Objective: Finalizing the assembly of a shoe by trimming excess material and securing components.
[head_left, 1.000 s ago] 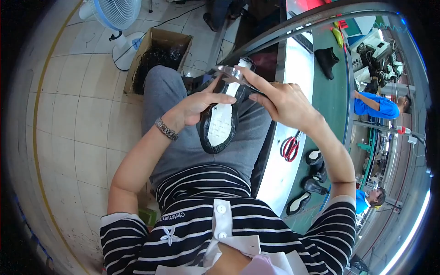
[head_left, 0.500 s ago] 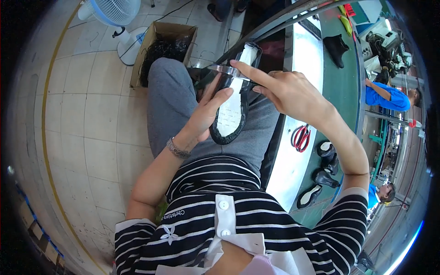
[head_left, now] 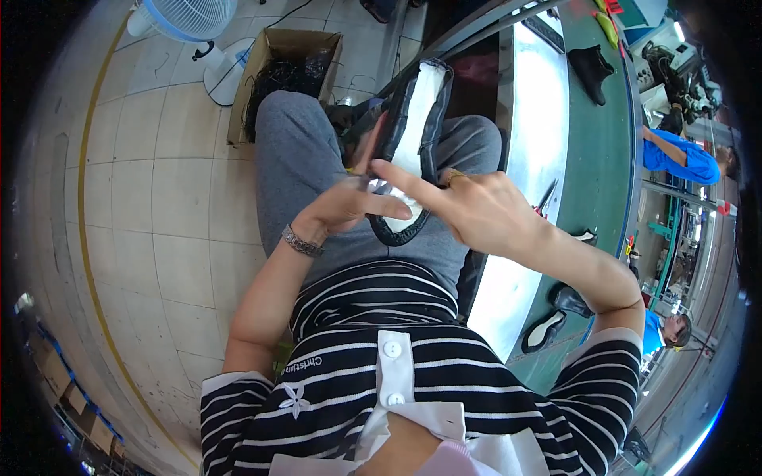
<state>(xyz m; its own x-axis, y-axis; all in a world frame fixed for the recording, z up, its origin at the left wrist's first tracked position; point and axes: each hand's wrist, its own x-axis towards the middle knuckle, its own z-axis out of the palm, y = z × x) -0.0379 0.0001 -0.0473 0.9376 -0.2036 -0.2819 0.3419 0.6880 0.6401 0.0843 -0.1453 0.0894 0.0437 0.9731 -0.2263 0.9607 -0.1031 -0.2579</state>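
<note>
A black boot (head_left: 436,135) lies sole-up above my lap, its toe toward my belly. A long white insert runs along the sole, framed by folded black edging. My left hand (head_left: 345,205) is closed on the boot's left side near the toe end, thumb over the sole. From the right, my right hand (head_left: 484,206) reaches across, index finger stretched over the sole and the other fingers curled. Under that finger, a shiny flat metal tool (head_left: 382,187) lies across the sole, apparently in my right hand; its grip is hidden and its kind unclear.
On my right run a pale metal ledge (head_left: 536,119) and a green work surface (head_left: 587,143) with a black boot (head_left: 590,73) and more footwear (head_left: 544,331). A cardboard box (head_left: 274,55) of black scraps and a fan (head_left: 190,16) stand ahead left. Co-workers (head_left: 686,159) sit beyond.
My right hand and the metal tool have moved down the sole toward the toe. My left hand has shifted slightly left. Red-handled scissors on the ledge are now mostly covered by my right arm.
</note>
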